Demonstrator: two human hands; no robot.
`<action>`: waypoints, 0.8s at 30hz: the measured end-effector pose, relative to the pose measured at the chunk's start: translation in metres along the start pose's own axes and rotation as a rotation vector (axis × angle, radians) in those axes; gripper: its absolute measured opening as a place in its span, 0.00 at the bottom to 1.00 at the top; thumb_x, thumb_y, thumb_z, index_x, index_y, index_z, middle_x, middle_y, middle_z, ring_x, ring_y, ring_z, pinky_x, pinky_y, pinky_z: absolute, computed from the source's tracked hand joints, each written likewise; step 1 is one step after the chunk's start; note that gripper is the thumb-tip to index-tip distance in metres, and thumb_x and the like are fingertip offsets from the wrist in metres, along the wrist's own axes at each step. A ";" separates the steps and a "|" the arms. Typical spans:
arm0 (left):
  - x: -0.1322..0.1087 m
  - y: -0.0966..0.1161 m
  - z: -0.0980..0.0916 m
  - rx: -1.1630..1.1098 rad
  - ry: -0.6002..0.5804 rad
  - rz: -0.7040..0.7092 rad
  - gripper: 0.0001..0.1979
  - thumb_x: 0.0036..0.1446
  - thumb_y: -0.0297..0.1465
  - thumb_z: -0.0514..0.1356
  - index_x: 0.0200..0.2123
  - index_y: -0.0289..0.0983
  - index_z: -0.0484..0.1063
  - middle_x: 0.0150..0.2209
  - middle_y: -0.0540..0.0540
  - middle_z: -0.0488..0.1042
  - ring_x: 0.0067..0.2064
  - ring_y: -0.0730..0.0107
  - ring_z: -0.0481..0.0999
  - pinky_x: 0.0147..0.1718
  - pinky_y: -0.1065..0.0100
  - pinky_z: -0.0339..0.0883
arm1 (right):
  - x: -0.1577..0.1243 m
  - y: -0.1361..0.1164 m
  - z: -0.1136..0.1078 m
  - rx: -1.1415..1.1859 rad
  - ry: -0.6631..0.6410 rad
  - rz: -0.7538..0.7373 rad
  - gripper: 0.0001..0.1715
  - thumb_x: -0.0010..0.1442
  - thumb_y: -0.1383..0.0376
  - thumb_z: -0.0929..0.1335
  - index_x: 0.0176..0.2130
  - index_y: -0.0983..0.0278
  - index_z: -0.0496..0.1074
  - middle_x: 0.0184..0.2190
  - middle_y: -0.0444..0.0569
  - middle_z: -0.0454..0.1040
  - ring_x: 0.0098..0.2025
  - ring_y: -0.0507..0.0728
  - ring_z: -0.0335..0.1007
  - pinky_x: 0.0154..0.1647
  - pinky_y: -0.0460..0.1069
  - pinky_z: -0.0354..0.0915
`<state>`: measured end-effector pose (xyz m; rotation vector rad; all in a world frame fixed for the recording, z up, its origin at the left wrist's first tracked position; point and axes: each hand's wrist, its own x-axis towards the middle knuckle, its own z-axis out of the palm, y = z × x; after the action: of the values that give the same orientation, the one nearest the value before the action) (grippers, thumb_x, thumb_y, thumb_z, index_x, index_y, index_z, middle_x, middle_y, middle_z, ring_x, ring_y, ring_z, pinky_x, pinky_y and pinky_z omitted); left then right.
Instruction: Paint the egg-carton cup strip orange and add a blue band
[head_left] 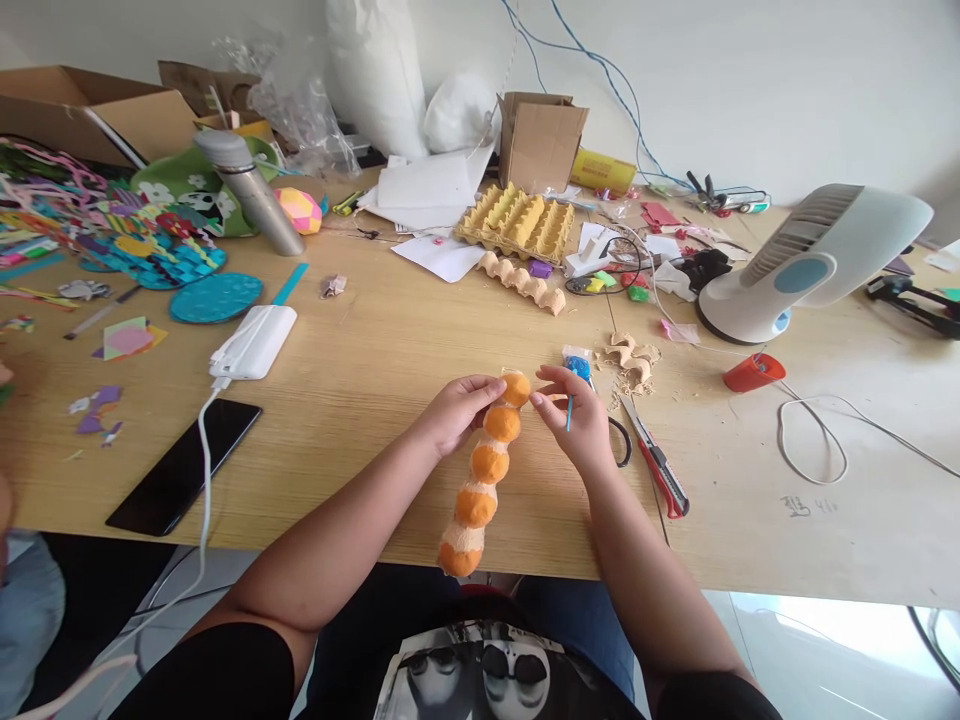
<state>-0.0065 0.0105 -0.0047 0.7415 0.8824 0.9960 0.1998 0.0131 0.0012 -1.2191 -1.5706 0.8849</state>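
My left hand grips the upper end of an egg-carton strip, its several bumps covered in orange, with bare tan card between them. The strip slants down toward the table's front edge. Close to its top bump is my right hand, thumb and fingers bent near each other, with a thin blue stick showing among the fingers. Just beyond that hand lies a lump of blue clay in clear wrapping. Beside it are black-handled scissors, partly hidden, and a red box cutter.
Torn carton scraps lie to the right, near a red cup and a white fan. A yellow egg tray sits at the back. On the left are a phone, a power bank and a steel bottle.
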 end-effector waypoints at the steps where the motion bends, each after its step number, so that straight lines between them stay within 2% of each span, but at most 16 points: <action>1: 0.000 -0.001 0.000 0.021 0.008 0.013 0.26 0.48 0.50 0.79 0.38 0.35 0.83 0.31 0.47 0.80 0.30 0.71 0.77 0.31 0.69 0.70 | 0.000 0.000 0.000 -0.005 -0.024 -0.017 0.34 0.58 0.41 0.78 0.55 0.60 0.80 0.48 0.56 0.85 0.45 0.64 0.84 0.44 0.56 0.78; 4: 0.000 -0.003 0.000 0.086 -0.003 0.036 0.25 0.50 0.50 0.78 0.38 0.35 0.84 0.34 0.45 0.82 0.33 0.69 0.78 0.33 0.69 0.69 | -0.001 0.001 0.001 -0.045 -0.115 -0.047 0.34 0.59 0.45 0.78 0.58 0.59 0.80 0.46 0.56 0.86 0.47 0.65 0.85 0.47 0.58 0.79; 9: 0.000 -0.006 0.002 0.124 -0.021 0.031 0.24 0.50 0.50 0.78 0.37 0.35 0.85 0.36 0.44 0.84 0.35 0.68 0.79 0.35 0.68 0.68 | -0.003 -0.001 0.002 -0.093 -0.160 -0.043 0.28 0.62 0.48 0.77 0.56 0.60 0.81 0.42 0.54 0.86 0.41 0.63 0.84 0.45 0.58 0.79; 16: 0.000 -0.005 0.001 -0.085 -0.061 -0.040 0.24 0.49 0.47 0.79 0.37 0.33 0.83 0.32 0.45 0.81 0.30 0.71 0.77 0.32 0.69 0.68 | 0.000 -0.002 -0.005 0.087 -0.237 -0.005 0.33 0.62 0.43 0.77 0.58 0.60 0.80 0.40 0.53 0.85 0.40 0.62 0.83 0.45 0.57 0.78; 21: -0.002 -0.003 0.004 -0.125 -0.152 -0.036 0.21 0.53 0.46 0.77 0.40 0.34 0.85 0.37 0.41 0.84 0.38 0.65 0.81 0.39 0.68 0.72 | 0.000 -0.001 -0.005 -0.072 -0.205 -0.107 0.32 0.61 0.46 0.78 0.57 0.60 0.81 0.38 0.53 0.84 0.36 0.60 0.80 0.43 0.57 0.76; 24: -0.003 -0.002 0.006 -0.108 -0.160 -0.042 0.20 0.54 0.47 0.76 0.40 0.36 0.86 0.39 0.40 0.85 0.39 0.61 0.82 0.39 0.66 0.72 | -0.001 0.001 -0.004 -0.121 -0.167 -0.151 0.29 0.63 0.45 0.77 0.56 0.58 0.81 0.36 0.52 0.83 0.36 0.61 0.80 0.45 0.58 0.75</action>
<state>-0.0009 0.0058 -0.0031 0.6975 0.6979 0.9263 0.2034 0.0119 0.0013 -1.1162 -1.8478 0.8207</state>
